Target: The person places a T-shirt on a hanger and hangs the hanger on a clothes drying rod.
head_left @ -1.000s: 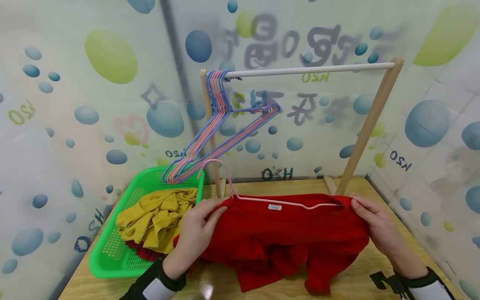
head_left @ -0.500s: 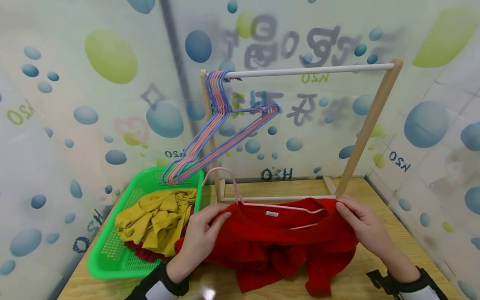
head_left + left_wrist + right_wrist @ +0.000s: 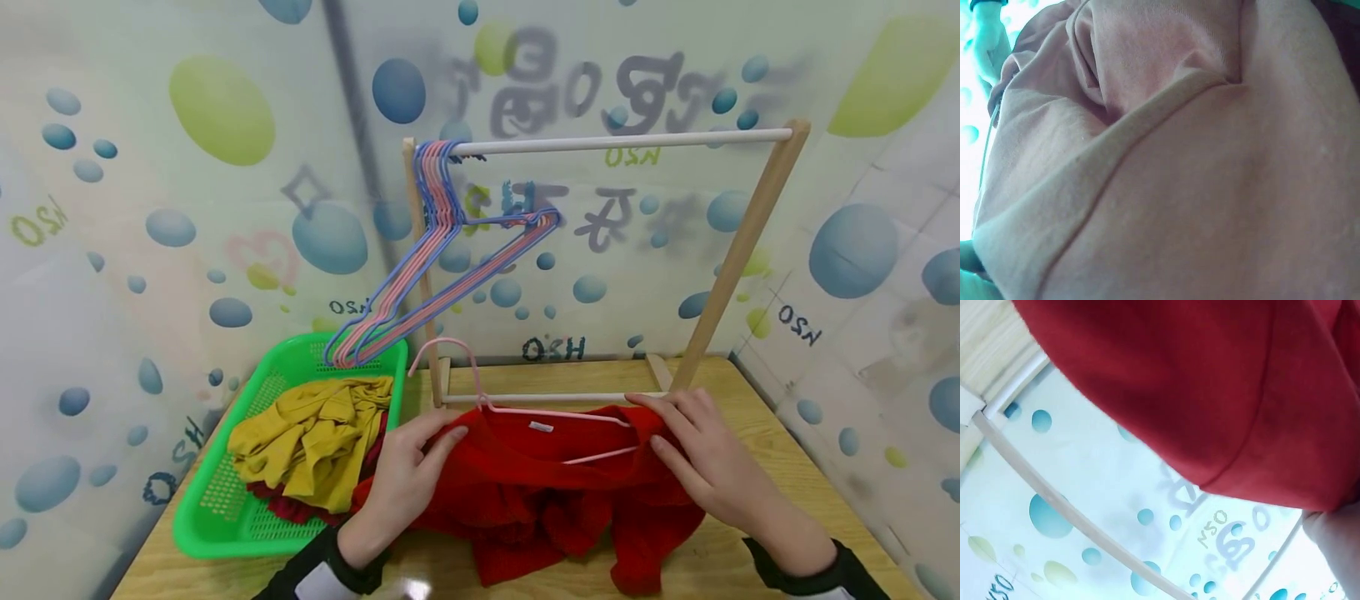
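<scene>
Over the table (image 3: 705, 575), the red garment (image 3: 555, 500) with a pink hanger (image 3: 555, 414) partly inside is pinched by left hand (image 3: 405, 475) and right hand (image 3: 712, 462).

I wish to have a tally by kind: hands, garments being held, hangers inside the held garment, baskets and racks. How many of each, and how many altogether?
Left hand and right hand: 2
Held garment: 1
Hanger inside it: 1
Basket: 1
Rack: 1
Total: 6
</scene>
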Action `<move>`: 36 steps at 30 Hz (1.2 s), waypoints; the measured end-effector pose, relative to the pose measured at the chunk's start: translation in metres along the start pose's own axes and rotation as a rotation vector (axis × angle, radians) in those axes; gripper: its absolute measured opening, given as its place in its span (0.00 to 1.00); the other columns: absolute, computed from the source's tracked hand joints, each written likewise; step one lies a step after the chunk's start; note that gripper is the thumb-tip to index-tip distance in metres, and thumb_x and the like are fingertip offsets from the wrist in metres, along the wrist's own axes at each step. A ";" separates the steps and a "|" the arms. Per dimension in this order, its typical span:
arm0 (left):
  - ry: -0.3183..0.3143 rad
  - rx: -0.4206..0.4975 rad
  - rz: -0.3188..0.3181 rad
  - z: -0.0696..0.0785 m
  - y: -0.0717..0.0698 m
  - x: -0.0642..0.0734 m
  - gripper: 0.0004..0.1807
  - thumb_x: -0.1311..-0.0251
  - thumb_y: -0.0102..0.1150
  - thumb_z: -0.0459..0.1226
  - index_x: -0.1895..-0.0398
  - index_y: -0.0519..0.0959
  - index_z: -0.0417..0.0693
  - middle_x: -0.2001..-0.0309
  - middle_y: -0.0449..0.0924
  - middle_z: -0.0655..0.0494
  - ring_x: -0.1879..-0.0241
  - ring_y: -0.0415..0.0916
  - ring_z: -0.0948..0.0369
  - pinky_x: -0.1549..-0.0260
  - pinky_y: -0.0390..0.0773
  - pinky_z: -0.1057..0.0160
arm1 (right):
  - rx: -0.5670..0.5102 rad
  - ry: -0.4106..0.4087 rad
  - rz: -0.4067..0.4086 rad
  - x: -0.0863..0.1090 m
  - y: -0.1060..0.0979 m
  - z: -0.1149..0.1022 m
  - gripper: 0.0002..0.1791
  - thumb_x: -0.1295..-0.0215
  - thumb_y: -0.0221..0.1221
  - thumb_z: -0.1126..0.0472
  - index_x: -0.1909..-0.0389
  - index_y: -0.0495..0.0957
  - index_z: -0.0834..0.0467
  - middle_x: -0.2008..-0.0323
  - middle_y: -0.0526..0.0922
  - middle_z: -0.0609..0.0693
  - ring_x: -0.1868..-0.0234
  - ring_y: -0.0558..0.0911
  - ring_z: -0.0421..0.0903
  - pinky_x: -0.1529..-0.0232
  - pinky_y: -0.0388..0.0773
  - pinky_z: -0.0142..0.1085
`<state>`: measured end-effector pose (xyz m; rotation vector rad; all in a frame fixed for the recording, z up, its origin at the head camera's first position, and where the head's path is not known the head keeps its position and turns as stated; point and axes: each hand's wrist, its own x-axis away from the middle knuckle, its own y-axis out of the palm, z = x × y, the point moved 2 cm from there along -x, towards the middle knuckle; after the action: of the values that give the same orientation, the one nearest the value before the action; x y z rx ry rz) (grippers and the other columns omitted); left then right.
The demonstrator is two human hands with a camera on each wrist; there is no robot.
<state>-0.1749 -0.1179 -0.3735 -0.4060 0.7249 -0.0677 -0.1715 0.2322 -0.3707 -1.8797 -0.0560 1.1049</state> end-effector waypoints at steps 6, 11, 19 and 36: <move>0.017 -0.006 -0.009 0.000 0.003 0.000 0.06 0.33 0.62 0.32 0.58 0.88 0.44 0.62 0.88 0.56 0.65 0.82 0.66 0.67 0.81 0.64 | 0.047 -0.138 0.040 -0.002 0.005 0.004 0.17 0.20 0.50 0.54 0.45 0.82 0.59 0.58 0.83 0.45 0.57 0.69 0.42 0.55 0.62 0.33; 0.013 -0.047 -0.029 0.003 0.007 -0.001 0.05 0.34 0.63 0.32 0.59 0.88 0.45 0.63 0.88 0.57 0.63 0.83 0.65 0.64 0.83 0.62 | 0.110 -0.243 0.076 -0.005 0.011 0.003 0.26 0.17 0.42 0.47 0.57 0.86 0.58 0.67 0.82 0.44 0.62 0.71 0.44 0.59 0.64 0.35; 0.010 -0.056 -0.027 0.004 0.012 -0.001 0.05 0.33 0.63 0.34 0.60 0.88 0.46 0.64 0.88 0.57 0.63 0.83 0.66 0.64 0.83 0.63 | 0.123 -0.246 0.068 -0.007 0.016 0.000 0.28 0.17 0.40 0.47 0.60 0.85 0.59 0.67 0.83 0.46 0.62 0.75 0.45 0.56 0.69 0.39; 0.022 -0.034 -0.049 0.007 0.022 -0.002 0.06 0.33 0.64 0.34 0.60 0.88 0.43 0.64 0.89 0.55 0.66 0.83 0.63 0.67 0.82 0.63 | 0.074 -0.146 0.050 -0.014 0.019 -0.015 0.17 0.21 0.51 0.53 0.52 0.86 0.56 0.63 0.87 0.44 0.62 0.83 0.42 0.58 0.77 0.42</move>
<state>-0.1734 -0.0949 -0.3763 -0.4565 0.7388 -0.1058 -0.1765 0.2048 -0.3723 -1.7412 -0.0510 1.2610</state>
